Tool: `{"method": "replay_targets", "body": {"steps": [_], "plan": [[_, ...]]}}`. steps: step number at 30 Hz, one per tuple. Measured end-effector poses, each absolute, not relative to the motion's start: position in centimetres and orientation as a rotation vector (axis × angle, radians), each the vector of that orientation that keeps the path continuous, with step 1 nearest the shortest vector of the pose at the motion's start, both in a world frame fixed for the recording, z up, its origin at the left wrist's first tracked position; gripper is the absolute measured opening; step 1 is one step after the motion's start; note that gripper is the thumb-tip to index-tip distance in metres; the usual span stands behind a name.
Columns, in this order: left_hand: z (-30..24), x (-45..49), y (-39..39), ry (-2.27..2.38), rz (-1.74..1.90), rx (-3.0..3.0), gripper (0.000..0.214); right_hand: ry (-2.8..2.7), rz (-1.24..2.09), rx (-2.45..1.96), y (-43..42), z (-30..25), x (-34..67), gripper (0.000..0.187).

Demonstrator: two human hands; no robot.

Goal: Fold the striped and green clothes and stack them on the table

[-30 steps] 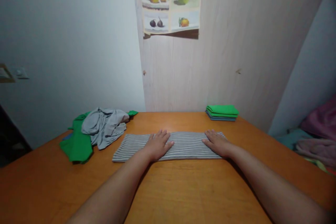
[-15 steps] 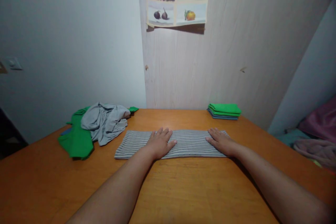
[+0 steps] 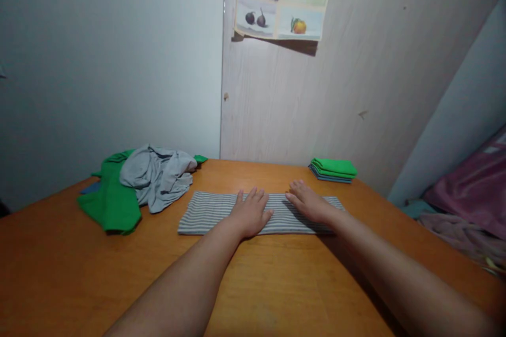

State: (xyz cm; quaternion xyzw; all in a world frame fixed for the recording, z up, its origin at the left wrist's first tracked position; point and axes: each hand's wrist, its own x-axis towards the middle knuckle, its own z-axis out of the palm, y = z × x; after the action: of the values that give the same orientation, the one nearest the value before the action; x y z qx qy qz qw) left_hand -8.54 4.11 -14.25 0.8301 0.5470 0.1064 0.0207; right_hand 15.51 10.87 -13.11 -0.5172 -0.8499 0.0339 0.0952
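A grey-and-white striped cloth (image 3: 209,213), folded into a long flat strip, lies crosswise on the wooden table. My left hand (image 3: 251,214) rests palm down near its middle, fingers spread. Over the right half of the strip is my right hand (image 3: 310,204), its fingers stretched out toward the far edge; a shadow beneath suggests it is slightly raised off the fabric. Neither hand grips anything. What type of garment the striped cloth is, I cannot tell.
Crumpled grey fabric (image 3: 158,176) and green fabric (image 3: 118,208) lie heaped at the back left of the table (image 3: 272,284). A folded stack of green and blue-grey cloths (image 3: 334,169) sits at the back right. Behind rises a wall with a fruit poster (image 3: 282,0).
My right hand has shifted left along the striped cloth, toward my left hand, and appears to have lifted a little. My left hand stays on the cloth. The camera view has tilted slightly.
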Motion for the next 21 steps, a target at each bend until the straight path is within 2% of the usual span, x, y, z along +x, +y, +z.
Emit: {"method": "replay_targets", "body": {"steps": [5,11,21], "plan": [[-14.8,-8.3,4.1,1.662,0.313,2.551,0.064,-2.558,0.168,-1.554,9.6,-15.5,11.4,0.079],[-14.7,-8.3,4.1,1.665,0.283,2.502,0.070,-2.552,0.188,-1.596,9.3,-16.3,11.2,0.078],[-14.3,-8.3,4.1,1.653,0.257,2.490,0.095,-2.495,0.247,-1.703,8.7,-15.2,15.0,0.097]]}}
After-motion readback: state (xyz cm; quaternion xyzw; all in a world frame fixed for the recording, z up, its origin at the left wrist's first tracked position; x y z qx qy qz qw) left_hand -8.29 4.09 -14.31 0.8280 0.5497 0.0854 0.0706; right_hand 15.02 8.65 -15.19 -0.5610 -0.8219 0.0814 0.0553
